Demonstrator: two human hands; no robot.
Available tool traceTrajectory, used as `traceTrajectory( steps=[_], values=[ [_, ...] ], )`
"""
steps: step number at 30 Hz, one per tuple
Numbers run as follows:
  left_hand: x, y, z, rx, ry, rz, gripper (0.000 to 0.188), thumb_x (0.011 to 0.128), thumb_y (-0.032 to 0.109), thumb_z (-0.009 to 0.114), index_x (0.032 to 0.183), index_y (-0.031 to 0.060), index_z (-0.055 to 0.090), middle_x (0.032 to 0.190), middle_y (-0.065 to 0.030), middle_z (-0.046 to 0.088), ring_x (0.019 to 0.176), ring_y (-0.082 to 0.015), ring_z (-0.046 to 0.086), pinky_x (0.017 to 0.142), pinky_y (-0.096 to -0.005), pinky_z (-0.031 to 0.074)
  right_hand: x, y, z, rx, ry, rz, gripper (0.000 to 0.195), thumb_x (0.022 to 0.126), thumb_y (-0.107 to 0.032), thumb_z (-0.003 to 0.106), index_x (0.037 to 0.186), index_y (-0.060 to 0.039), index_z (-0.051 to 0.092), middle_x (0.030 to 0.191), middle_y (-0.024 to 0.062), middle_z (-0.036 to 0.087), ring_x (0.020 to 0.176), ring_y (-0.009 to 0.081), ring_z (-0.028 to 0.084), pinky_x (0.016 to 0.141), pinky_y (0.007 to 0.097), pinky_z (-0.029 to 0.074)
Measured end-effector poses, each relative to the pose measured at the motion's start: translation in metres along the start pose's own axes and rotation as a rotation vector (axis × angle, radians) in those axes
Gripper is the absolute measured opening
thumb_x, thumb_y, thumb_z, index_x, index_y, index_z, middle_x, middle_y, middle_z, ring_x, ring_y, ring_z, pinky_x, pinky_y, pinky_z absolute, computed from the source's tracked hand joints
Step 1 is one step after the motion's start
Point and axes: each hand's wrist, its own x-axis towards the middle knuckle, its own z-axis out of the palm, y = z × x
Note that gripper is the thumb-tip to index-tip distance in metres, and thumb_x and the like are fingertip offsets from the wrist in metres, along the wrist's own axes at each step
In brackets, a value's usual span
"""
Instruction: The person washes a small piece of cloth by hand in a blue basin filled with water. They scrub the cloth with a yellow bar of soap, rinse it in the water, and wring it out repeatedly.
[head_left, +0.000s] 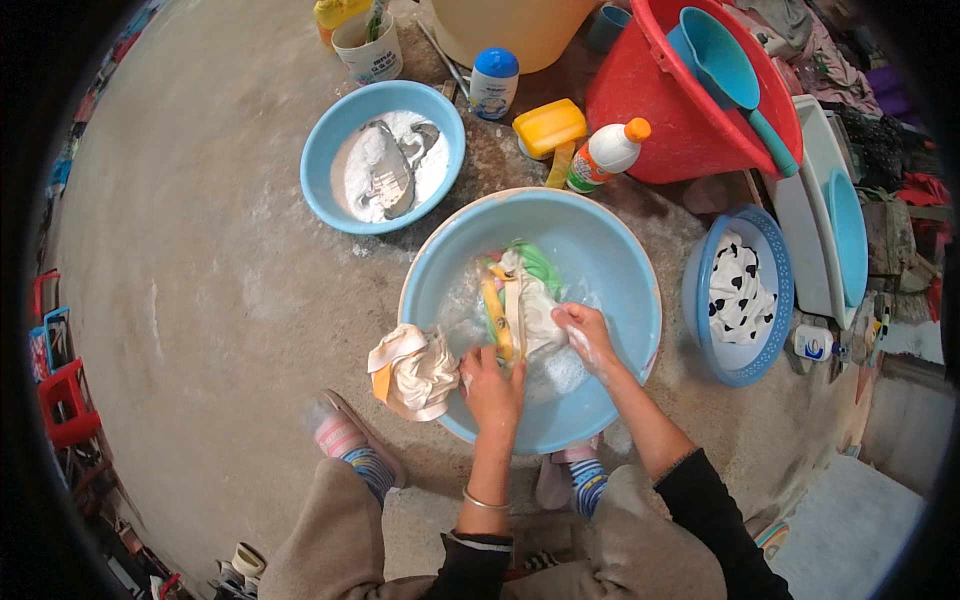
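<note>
A large light-blue basin (615, 247) stands between my feet, with sudsy water and wet clothes in it. My right hand (586, 335), foam on its skin, grips a bunched cream cloth (536, 307). My left hand (493, 394) is at the near left of the pile, its fingertips against the end of a yellow patterned strip (495, 304); its hold is partly hidden. Beyond the cream cloth lies a green cloth (538, 262) in the water. Beside my left hand, a crumpled cream garment (416, 373) with an orange patch hangs over the basin's rim.
A smaller blue basin (319, 135) holds a whitish, powder-like mass and a grey shoe-like item. Behind stand a blue-capped bottle (493, 86), an orange-capped bottle (606, 156) and a red bucket (637, 112) with a blue dipper (724, 60). At right, a blue basket (776, 300) holds spotted white cloth (741, 292).
</note>
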Motion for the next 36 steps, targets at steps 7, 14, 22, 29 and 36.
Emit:
traceTrajectory(
  steps=[7, 14, 22, 29, 36],
  values=[
    [0.017, -0.015, 0.037, -0.639, -0.225, -0.137, 0.027, 0.081, 0.024, 0.063, 0.097, 0.0031, 0.058, 0.091, -0.0096, 0.06, 0.083, -0.0207, 0.055, 0.072, -0.0309, 0.044, -0.042, -0.06, 0.033, 0.176, 0.052, -0.081, 0.012, 0.087, -0.013, 0.054, 0.094, -0.0034, 0.057, 0.083, -0.0003, 0.056, 0.073, 0.0062, 0.051, 0.067, 0.0197, 0.043],
    [0.014, -0.012, 0.015, -1.414, -0.304, -0.585, 0.024, 0.093, 0.023, 0.047, 0.106, 0.0035, 0.052, 0.097, -0.0044, 0.058, 0.086, -0.0091, 0.054, 0.073, -0.0243, 0.044, -0.049, -0.081, -0.005, 0.242, 0.115, -0.191, 0.006, 0.089, -0.011, 0.05, 0.092, -0.006, 0.053, 0.086, -0.0002, 0.054, 0.079, 0.0067, 0.051, 0.071, 0.0201, 0.043],
    [0.01, -0.007, 0.001, -1.494, -0.222, -0.48, 0.024, 0.094, 0.023, 0.045, 0.104, 0.0014, 0.051, 0.095, -0.0034, 0.056, 0.085, -0.0073, 0.05, 0.077, -0.0231, 0.041, -0.052, -0.087, -0.012, 0.157, 0.168, -0.269, 0.01, 0.09, -0.014, 0.051, 0.094, -0.0039, 0.052, 0.087, 0.0021, 0.056, 0.077, 0.0069, 0.052, 0.069, 0.0208, 0.044],
    [0.007, -0.009, -0.008, -1.655, -0.231, -0.48, 0.031, 0.095, 0.023, 0.041, 0.114, -0.0012, 0.048, 0.109, -0.008, 0.055, 0.097, -0.0124, 0.053, 0.084, -0.026, 0.042, -0.051, -0.087, -0.009, 0.082, 0.217, -0.298, 0.01, 0.089, -0.013, 0.053, 0.093, -0.0038, 0.053, 0.086, 0.0006, 0.054, 0.078, 0.0067, 0.05, 0.071, 0.0204, 0.042],
    [0.004, -0.011, -0.015, -1.784, -0.338, -0.483, 0.037, 0.096, 0.024, 0.037, 0.12, -0.0039, 0.044, 0.117, -0.012, 0.053, 0.104, -0.0179, 0.054, 0.089, -0.0302, 0.042, -0.044, -0.077, -0.017, 0.024, 0.261, -0.329, 0.016, 0.088, -0.014, 0.056, 0.097, -0.0008, 0.055, 0.088, 0.0022, 0.057, 0.08, 0.0071, 0.051, 0.072, 0.02, 0.042]
  ],
)
